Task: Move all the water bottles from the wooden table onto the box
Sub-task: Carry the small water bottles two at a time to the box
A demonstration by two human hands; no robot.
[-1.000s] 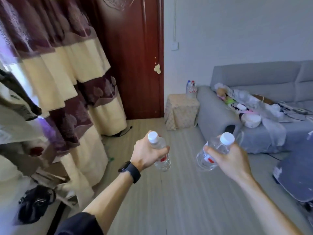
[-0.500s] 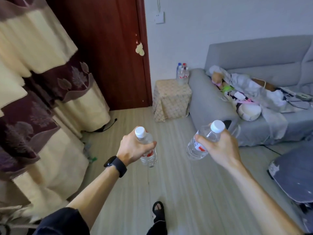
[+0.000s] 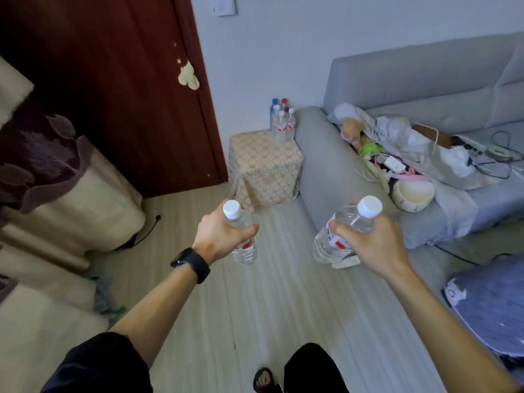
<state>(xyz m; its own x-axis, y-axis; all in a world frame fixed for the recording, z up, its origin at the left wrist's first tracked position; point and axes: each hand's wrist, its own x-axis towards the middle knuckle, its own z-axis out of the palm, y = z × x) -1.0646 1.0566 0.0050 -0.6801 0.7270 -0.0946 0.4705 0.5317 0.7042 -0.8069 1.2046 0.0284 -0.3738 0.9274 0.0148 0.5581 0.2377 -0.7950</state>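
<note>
Left grip [image 3: 224,239] curled round the left bottle [image 3: 245,251], roughly upright over the floor [image 3: 255,307], white cap up. Right grip [image 3: 371,245] wrapped round the right bottle [image 3: 351,219], tilted. Both clear, red-and-white labels; fill level unreadable. Ahead, cloth-covered box [image 3: 263,165] just beside the sofa [image 3: 326,171] arm carries a bottle cluster [image 3: 280,120] at its back right corner: blue, red and white caps
</note>
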